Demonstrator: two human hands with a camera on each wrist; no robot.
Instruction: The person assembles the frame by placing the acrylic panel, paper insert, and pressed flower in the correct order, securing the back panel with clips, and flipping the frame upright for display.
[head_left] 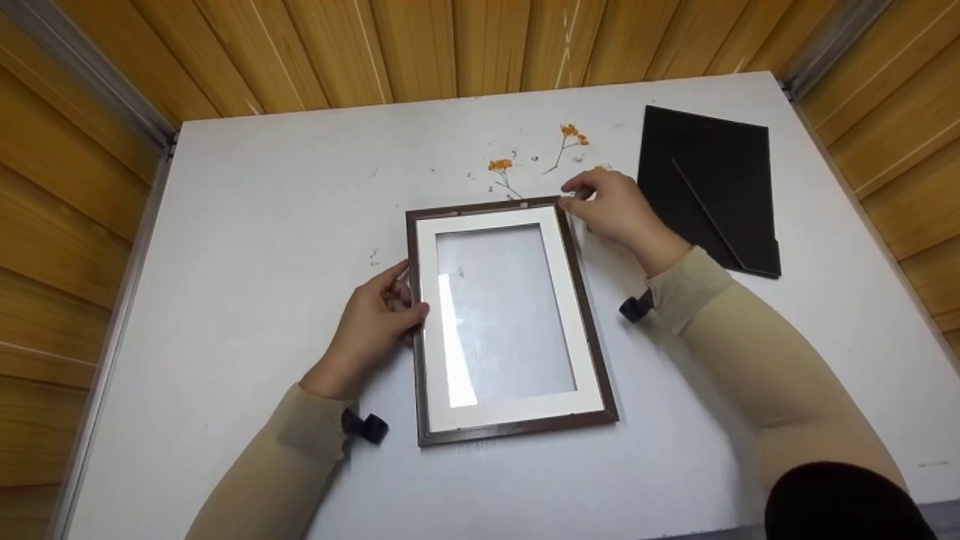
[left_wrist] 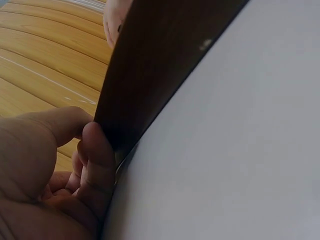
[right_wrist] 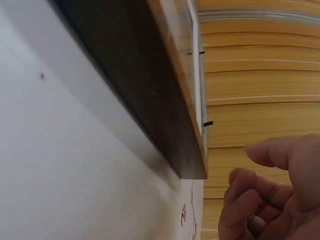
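A dark brown picture frame (head_left: 512, 322) lies flat near the middle of the white bench (head_left: 247, 225), its long sides running from the near edge toward the far edge, with a white mat (head_left: 571, 315) inside it and a clear pane at the centre.

The left hand (head_left: 375, 319) comes in from the near left, forearm in a beige sleeve (head_left: 262, 472), and grips the frame's left long side about halfway along: the thumb lies on top over the mat's edge, and the other fingers (left_wrist: 95, 160) are curled against the outer side of the frame, as the left wrist view shows close up.

The right hand (head_left: 611, 210) reaches across from the near right, wrist bent, and sits at the frame's far right corner. Its fingers (right_wrist: 250, 200) are curled and drawn together, thumb and forefinger tips close at the corner; whether they actually pinch the frame or only hover just beside it cannot be told, since the right wrist view shows a small gap between them and the corner.

Beyond the frame's far edge, sprigs of dried orange flowers (head_left: 501, 169) lie on the bench. A black backing board (head_left: 709, 187) with a stand leg lies near the far right corner of the bench, just right of the right hand.
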